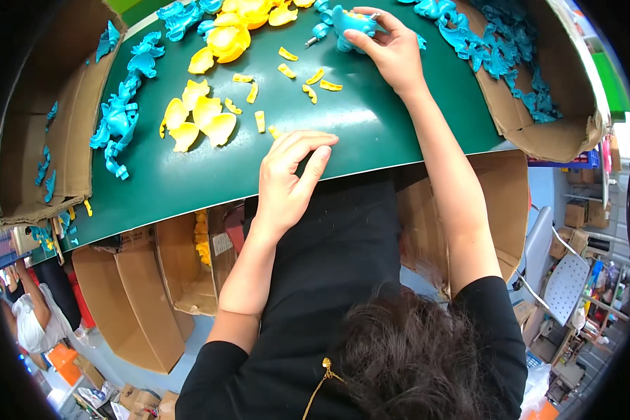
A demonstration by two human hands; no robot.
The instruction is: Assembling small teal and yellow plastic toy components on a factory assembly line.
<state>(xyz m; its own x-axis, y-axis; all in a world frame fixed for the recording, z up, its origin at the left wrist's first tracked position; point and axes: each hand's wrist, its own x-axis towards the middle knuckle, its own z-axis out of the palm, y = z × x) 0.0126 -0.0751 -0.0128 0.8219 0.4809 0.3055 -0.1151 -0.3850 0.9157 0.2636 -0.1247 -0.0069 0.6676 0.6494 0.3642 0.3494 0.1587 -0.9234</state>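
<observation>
Near the far edge of the green table [378, 129], my right hand [395, 52] is closed around a blue moulded plastic toy part [351, 28] with a rounded body. Thin metal ends stick out close to the part, and a smaller blue piece [320, 31] is beside it. My left hand [287, 171] hovers at the near edge of the table, fingers stretched out and thumb apart, holding nothing. Just beyond it lie several small curved yellow strips [285, 71]. Left of those are cupped yellow plastic shells [217, 127].
Blue moulded pieces [119, 119] line the table's left side, with more yellow shells [229, 38] at the back. Cardboard boxes holding blue pieces stand at the left [63, 126] and right [574, 133]. More open cartons [136, 301] sit below the near edge. A person [38, 315] is at far left.
</observation>
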